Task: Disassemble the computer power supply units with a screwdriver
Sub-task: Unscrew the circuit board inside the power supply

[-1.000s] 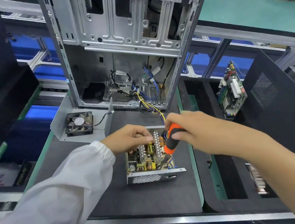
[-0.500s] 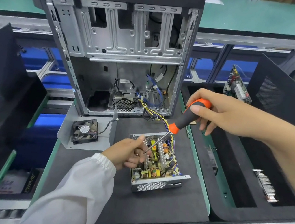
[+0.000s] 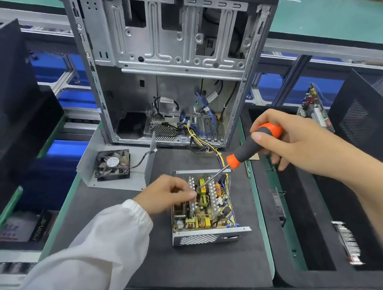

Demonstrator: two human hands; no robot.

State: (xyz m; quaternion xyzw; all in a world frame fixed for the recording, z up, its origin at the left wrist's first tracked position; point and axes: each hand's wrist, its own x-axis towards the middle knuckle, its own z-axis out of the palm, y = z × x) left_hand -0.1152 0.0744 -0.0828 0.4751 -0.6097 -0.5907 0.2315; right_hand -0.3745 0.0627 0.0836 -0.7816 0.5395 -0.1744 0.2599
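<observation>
An opened power supply unit [image 3: 209,223] lies on the dark mat, its circuit board and heat sinks exposed. My right hand [image 3: 291,141] grips an orange and black screwdriver [image 3: 248,150] by the handle, raised and slanted so the tip points down over the board's far part. My left hand [image 3: 168,197] sits at the unit's left edge with its fingers curled and pinched together near the screwdriver tip; whatever they pinch is too small to see. Yellow and black wires run from the unit back into the case.
An empty metal computer case [image 3: 162,62] stands upright behind the unit. The removed cover with its fan [image 3: 113,166] lies to the left. A black tray [image 3: 322,219] on the right holds parts, with a circuit board [image 3: 316,110] leaning behind it. Dark panels flank both sides.
My right hand lifted the screwdriver up and right off the board, from upright to slanted. My left hand moved its pinched fingers to the screwdriver tip. The camera view shifted closer.
</observation>
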